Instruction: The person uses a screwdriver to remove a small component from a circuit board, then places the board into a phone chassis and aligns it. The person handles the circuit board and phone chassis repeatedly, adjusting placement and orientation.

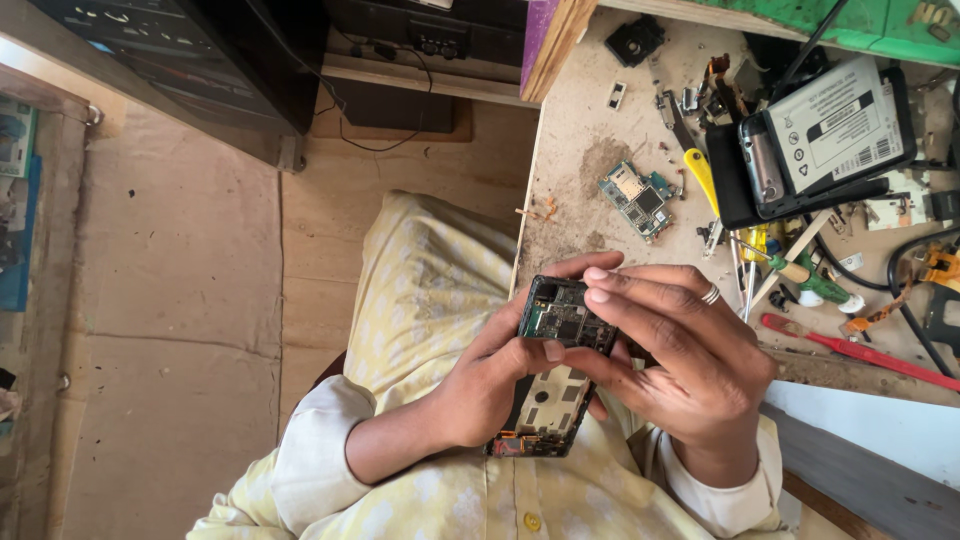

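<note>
Both hands, left [490, 385] and right [680, 350], grip an opened phone [555, 365]; circuit board [637, 198], probably loose, lies on workbench [580, 150]

The dusty, rough wooden workbench [585, 130] looked matt; the opened black plastic phone frame [552, 368] showed a glossy green circuit board.

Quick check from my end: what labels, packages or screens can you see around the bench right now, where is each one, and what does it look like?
Battery label: on the open phone at the bench's upper right; white rectangle, black print, barcode.
Dark panel: upper left, on the floor side; black, glossy, faint coloured lines; screen or not, cannot tell.
Blue-green package: far left edge, mostly cut off.
Opened phone: in both hands; no screen showing, bare circuit board.
</note>
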